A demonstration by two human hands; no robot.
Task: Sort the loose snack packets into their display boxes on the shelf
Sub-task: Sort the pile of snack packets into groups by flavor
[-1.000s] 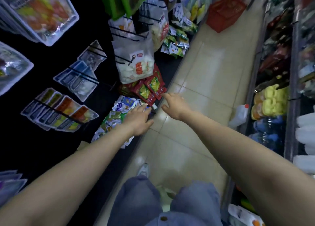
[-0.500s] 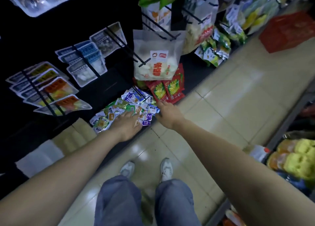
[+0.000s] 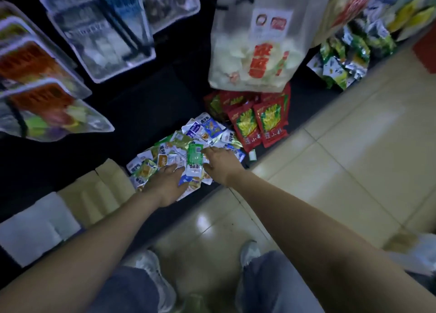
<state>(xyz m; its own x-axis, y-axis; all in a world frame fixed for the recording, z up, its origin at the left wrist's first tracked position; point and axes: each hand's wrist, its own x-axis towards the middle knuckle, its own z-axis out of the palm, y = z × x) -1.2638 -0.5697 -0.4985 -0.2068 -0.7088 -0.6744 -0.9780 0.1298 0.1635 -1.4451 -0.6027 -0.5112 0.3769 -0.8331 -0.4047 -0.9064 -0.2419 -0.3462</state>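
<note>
Hanging bags (image 3: 42, 76) blur; right hand's (image 3: 221, 164) grip unclear.

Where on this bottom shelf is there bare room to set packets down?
The dark shelf behind the loose packets looks bare, between the tan boxes and the red packets. The pile itself is crowded, under the left hand and right hand.

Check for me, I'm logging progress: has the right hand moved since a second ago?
Yes. The right hand moved left, from below the red packets onto the loose pile.
</note>
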